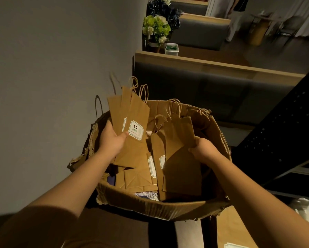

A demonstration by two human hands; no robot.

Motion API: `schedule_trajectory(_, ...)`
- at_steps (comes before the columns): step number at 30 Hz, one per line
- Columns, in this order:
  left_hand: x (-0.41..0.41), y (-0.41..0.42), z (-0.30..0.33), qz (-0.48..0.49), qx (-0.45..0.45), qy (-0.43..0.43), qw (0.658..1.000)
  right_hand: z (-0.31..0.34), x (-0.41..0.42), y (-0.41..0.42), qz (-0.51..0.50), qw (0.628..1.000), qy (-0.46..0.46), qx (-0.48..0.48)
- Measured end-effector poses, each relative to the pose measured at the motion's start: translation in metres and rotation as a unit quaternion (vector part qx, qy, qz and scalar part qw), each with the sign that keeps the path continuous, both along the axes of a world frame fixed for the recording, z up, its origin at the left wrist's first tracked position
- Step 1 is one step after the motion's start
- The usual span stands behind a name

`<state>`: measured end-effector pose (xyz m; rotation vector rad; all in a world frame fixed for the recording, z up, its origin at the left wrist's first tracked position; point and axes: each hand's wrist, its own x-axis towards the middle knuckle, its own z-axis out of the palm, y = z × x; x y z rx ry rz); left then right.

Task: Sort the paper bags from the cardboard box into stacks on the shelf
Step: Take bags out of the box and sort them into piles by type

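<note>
Left hand (111, 138) gripping fanned paper bags (130, 122), right hand (203, 148) pinching another bag (180, 140) — both over torn cardboard box (150, 206)

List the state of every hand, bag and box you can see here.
Left hand: grips a fanned bunch of bags, thumb on the front label.
Bunch of bags: flat, lifted above the box, handles up.
Right hand: grips another flat bag.
Bag: flat, handles up, partly inside the box.
Cardboard box: open, edges torn, more flat bags inside.
</note>
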<state>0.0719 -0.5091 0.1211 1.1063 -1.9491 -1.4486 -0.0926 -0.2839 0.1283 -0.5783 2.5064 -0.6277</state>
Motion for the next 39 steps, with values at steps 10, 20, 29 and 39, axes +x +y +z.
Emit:
schedule_trajectory(10, -0.003, 0.008, 0.015, -0.037, 0.051, 0.046, 0.997, 0.036, -0.006, 0.007, -0.124, 0.880, -0.265, -0.374)
schedule_trajectory(20, -0.011, 0.026, 0.029, -0.204, 0.145, 0.029, 0.968, 0.025, 0.007, -0.015, -0.139, 0.853, -0.262, -0.429)
schedule_trajectory(29, -0.023, 0.057, 0.020, -0.119, 0.249, 0.134, 0.952, 0.020, 0.028, -0.044, -0.160, 0.861, -0.173, -0.452)
schedule_trajectory(39, -0.027, 0.039, 0.007, -0.144, 0.056, 0.037, 0.987, 0.019, 0.034, -0.041, -0.061, 0.858, -0.148, -0.488)
